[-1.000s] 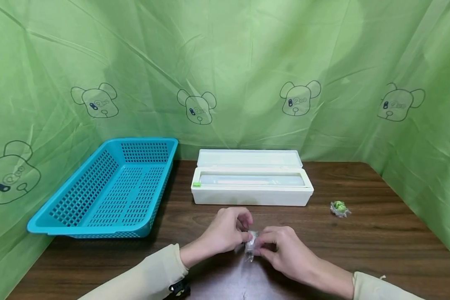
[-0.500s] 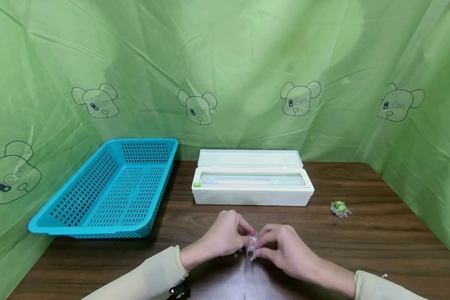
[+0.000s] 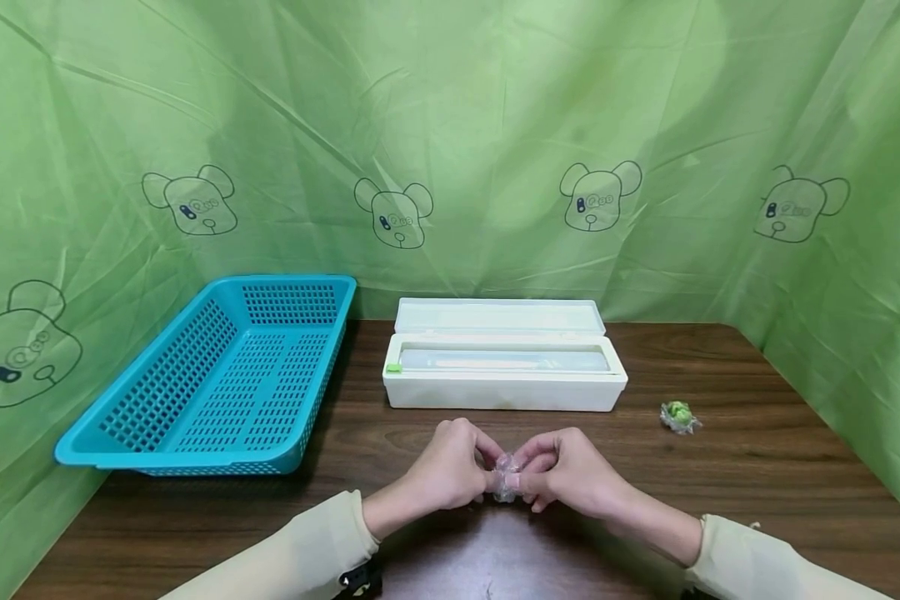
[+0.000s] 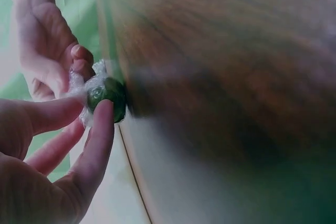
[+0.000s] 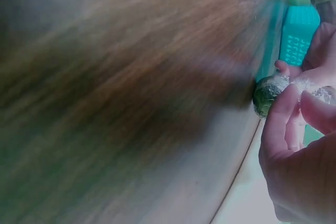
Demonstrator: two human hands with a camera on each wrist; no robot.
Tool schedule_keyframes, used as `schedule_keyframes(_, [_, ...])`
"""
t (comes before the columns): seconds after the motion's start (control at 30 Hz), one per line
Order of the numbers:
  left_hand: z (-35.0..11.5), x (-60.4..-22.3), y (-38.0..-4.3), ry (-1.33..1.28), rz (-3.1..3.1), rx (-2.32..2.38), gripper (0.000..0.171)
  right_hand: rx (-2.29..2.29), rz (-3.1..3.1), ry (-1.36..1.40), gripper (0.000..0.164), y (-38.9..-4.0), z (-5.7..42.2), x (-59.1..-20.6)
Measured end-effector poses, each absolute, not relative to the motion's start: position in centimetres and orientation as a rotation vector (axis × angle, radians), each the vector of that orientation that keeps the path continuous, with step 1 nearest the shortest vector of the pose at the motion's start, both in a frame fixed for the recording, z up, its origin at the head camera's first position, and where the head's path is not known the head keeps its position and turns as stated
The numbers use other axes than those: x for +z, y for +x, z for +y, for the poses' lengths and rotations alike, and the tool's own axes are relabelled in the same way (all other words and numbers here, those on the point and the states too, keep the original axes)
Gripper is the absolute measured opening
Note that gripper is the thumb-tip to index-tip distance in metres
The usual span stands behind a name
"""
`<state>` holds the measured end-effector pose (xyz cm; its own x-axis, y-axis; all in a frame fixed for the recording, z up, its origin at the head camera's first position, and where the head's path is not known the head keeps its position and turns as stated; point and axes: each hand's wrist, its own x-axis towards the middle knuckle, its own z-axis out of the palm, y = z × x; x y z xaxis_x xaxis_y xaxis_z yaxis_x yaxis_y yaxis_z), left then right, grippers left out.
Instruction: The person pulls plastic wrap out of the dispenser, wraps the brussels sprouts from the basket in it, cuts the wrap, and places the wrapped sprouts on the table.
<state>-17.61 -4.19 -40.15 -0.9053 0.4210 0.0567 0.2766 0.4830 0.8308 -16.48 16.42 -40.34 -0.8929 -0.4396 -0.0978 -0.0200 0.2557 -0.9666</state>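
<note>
A small round green vegetable, probably a Brussels sprout, sits between my two hands, wrapped in crinkled clear cling film. My left hand holds it between thumb and fingers, one fingertip lying along its green side in the left wrist view. From the other side my right hand pinches the gathered film, which bunches between its thumb and forefinger in the right wrist view. Both hands are low over the near middle of the table. Fingers cover most of the bundle in the head view.
A white cling film dispenser with its lid raised and a green slider stands behind the hands. To the left is a blue slotted basket. Another film-wrapped green sprout lies on the brown wooden table at right. Green cloth surrounds the table.
The hands have come closer together around the bundle, and the right hand has shifted slightly up and left. The film's loose tail, earlier hanging toward me, is now gathered in. Other things stay put.
</note>
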Motion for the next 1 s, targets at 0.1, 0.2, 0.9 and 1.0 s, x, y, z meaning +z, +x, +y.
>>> schedule_keyframes(0.1, [-4.3,-40.2,-17.5,0.587,2.541,1.438,0.011,-1.736,2.113,-0.306,0.026,-16.7,16.2,-40.3])
schedule_keyframes(0.2, [-4.7,-40.0,-17.4,0.580,2.491,1.457,0.011,-1.748,2.088,-0.264,0.027,-16.9,15.9,-40.3])
schedule_keyframes(0.9, [-4.9,-38.9,-15.6,0.992,2.908,0.987,0.018,-1.723,2.115,-0.341,0.042,-16.8,16.0,-40.3])
schedule_keyframes(1.0, [-4.9,-39.1,-15.7,0.997,2.896,0.998,0.020,-1.646,2.301,-0.524,0.049,-16.5,16.2,-40.2])
